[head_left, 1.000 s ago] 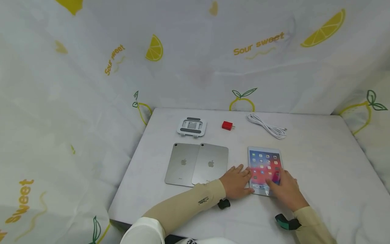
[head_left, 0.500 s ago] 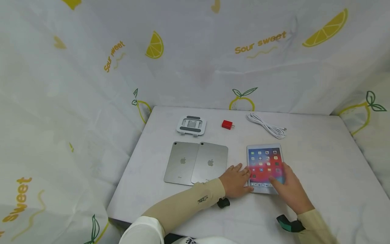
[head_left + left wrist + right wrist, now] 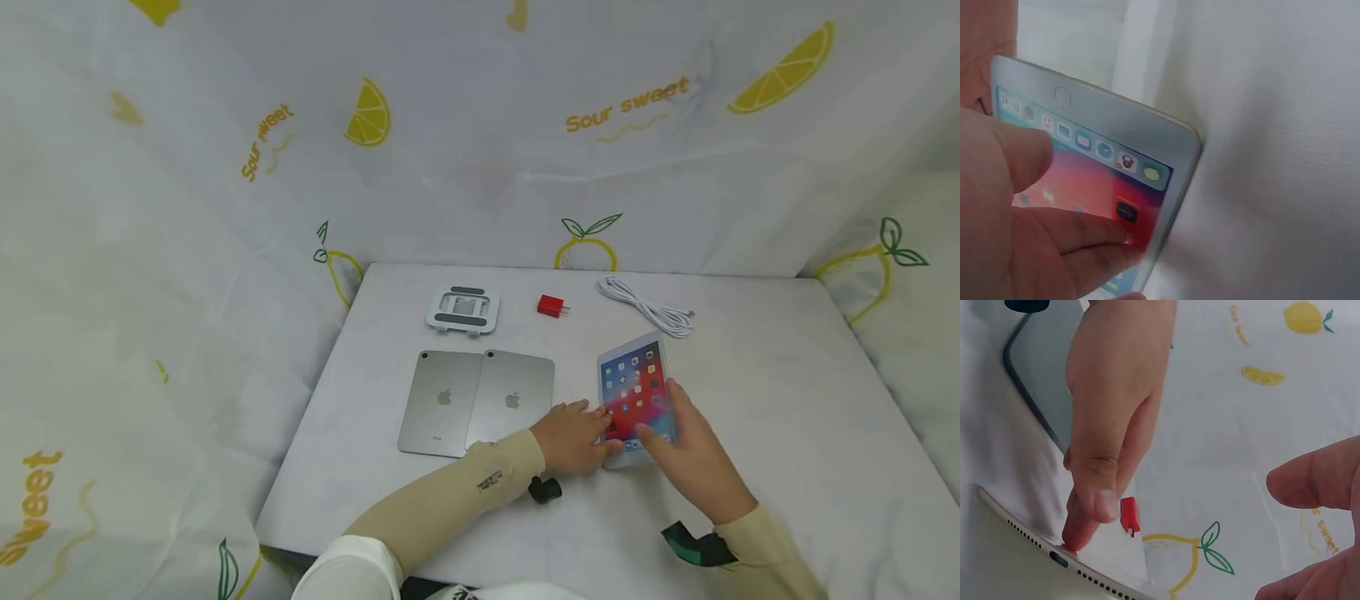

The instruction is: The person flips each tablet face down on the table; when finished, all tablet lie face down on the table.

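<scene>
A white-framed tablet (image 3: pixel 630 386) with a lit screen of app icons tilts up from the table, its right side higher than its left. My right hand (image 3: pixel 696 458) grips the right side, thumb over the screen and fingers behind. My left hand (image 3: pixel 576 438) touches the left edge with its fingers stretched out. In the left wrist view, the left thumb and straight fingers (image 3: pixel 1091 234) overlap the screen (image 3: pixel 1094 194) near the home button end. The right wrist view shows the tablet's port edge (image 3: pixel 1032 540) below the left hand (image 3: pixel 1113 419).
Two silver tablets (image 3: pixel 442 400) lie face down, overlapping, left of the left hand. Behind them are a white folding stand (image 3: pixel 463 310), a red charger plug (image 3: pixel 551 306) and a coiled white cable (image 3: pixel 648 307). A lemon-print curtain (image 3: pixel 465 150) hangs behind the table.
The tablet lay nearly flat before; now its right side is raised and it is turned slightly. My right hand has lifted with it. The left hand stays at its left edge.
</scene>
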Action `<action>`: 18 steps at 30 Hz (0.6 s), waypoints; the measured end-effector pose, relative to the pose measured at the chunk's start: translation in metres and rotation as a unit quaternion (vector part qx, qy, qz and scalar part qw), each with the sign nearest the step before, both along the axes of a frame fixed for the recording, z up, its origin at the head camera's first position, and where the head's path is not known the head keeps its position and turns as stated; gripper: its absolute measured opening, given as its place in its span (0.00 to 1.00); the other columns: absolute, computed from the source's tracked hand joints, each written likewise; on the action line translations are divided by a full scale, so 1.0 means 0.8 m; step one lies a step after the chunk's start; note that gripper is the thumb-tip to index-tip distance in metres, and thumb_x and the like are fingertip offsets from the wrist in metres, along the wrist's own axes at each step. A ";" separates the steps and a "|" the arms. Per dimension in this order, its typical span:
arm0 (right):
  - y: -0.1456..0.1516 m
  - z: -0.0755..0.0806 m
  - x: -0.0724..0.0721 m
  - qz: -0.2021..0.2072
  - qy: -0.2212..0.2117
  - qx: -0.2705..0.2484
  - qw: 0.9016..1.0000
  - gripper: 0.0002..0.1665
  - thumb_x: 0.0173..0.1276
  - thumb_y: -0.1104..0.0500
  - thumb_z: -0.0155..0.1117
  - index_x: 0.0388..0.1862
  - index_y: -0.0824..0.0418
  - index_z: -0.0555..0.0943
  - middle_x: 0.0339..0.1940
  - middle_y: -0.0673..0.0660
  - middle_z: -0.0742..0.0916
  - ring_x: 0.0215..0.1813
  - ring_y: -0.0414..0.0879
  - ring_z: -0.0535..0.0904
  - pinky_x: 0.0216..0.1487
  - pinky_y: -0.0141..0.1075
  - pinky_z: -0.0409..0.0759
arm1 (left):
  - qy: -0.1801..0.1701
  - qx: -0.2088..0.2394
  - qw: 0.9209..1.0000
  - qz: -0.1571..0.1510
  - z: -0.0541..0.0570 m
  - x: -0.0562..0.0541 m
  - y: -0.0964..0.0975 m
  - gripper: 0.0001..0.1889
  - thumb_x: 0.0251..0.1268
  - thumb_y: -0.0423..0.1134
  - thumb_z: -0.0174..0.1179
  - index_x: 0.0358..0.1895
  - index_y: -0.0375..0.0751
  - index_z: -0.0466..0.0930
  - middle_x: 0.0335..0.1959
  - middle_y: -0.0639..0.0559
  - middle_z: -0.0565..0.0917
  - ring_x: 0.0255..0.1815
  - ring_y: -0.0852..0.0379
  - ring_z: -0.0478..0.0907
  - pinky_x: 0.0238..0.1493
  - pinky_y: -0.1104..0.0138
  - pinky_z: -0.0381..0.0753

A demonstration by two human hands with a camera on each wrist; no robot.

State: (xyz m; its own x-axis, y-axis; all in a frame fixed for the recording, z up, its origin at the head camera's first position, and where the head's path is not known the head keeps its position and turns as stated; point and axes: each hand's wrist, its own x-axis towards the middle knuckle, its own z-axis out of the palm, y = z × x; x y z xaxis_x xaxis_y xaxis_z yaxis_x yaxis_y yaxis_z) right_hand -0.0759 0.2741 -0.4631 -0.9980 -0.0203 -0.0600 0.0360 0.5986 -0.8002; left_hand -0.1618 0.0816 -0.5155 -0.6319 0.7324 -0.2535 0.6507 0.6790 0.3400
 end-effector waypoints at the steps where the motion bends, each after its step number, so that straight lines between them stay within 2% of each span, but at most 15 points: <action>1: -0.003 0.001 0.000 0.004 0.007 -0.002 1.000 0.56 0.82 0.54 0.65 0.87 0.74 0.39 0.85 0.79 0.53 0.80 0.80 0.53 0.68 0.76 0.63 | -0.003 0.012 1.000 -0.001 0.001 -0.001 -0.001 0.35 0.84 0.67 0.45 0.83 0.54 0.67 0.81 0.61 0.68 0.82 0.53 0.62 0.80 0.57 0.62; 4: -0.013 0.005 0.000 0.014 0.028 -0.007 0.999 0.56 0.81 0.53 0.67 0.87 0.73 0.41 0.85 0.77 0.53 0.83 0.78 0.50 0.71 0.76 0.59 | -0.002 0.056 0.998 -0.010 0.005 -0.003 -0.004 0.34 0.85 0.64 0.44 0.84 0.52 0.66 0.80 0.61 0.70 0.80 0.53 0.66 0.79 0.59 0.65; 7: -0.021 0.007 -0.003 0.026 0.049 -0.018 0.998 0.57 0.80 0.53 0.68 0.87 0.73 0.42 0.86 0.77 0.52 0.84 0.76 0.47 0.75 0.75 0.53 | 0.012 0.095 0.995 -0.021 0.011 -0.005 -0.005 0.33 0.87 0.62 0.42 0.85 0.52 0.64 0.78 0.60 0.73 0.78 0.56 0.69 0.77 0.62 0.67; 10: -0.029 0.007 -0.005 0.037 0.064 -0.026 0.997 0.57 0.79 0.54 0.69 0.87 0.74 0.42 0.86 0.77 0.51 0.85 0.75 0.46 0.76 0.73 0.52 | 0.030 0.121 0.992 -0.028 0.019 -0.007 -0.006 0.32 0.88 0.59 0.43 0.85 0.50 0.64 0.78 0.58 0.74 0.76 0.60 0.70 0.75 0.67 0.68; 15: -0.043 0.004 -0.007 0.064 0.073 -0.047 0.994 0.57 0.81 0.54 0.67 0.87 0.72 0.40 0.87 0.74 0.48 0.85 0.73 0.45 0.76 0.71 0.53 | 0.045 0.169 0.984 -0.016 0.035 -0.009 -0.013 0.31 0.87 0.56 0.48 0.83 0.46 0.66 0.77 0.55 0.75 0.75 0.61 0.71 0.74 0.69 0.68; 16: -0.046 0.003 -0.007 0.069 0.072 -0.054 0.994 0.56 0.82 0.54 0.66 0.88 0.71 0.40 0.88 0.72 0.48 0.86 0.72 0.44 0.77 0.69 0.52 | 0.044 0.182 0.982 -0.012 0.037 -0.010 -0.015 0.32 0.87 0.56 0.49 0.84 0.46 0.65 0.77 0.55 0.75 0.75 0.61 0.71 0.75 0.69 0.67; 18: -0.050 0.001 -0.007 0.079 0.074 -0.065 0.992 0.53 0.84 0.54 0.62 0.88 0.69 0.39 0.88 0.70 0.47 0.86 0.70 0.43 0.81 0.58 0.52 | 0.036 0.203 0.979 -0.004 0.042 -0.010 -0.021 0.34 0.86 0.57 0.51 0.85 0.45 0.62 0.78 0.53 0.73 0.76 0.61 0.70 0.75 0.69 0.67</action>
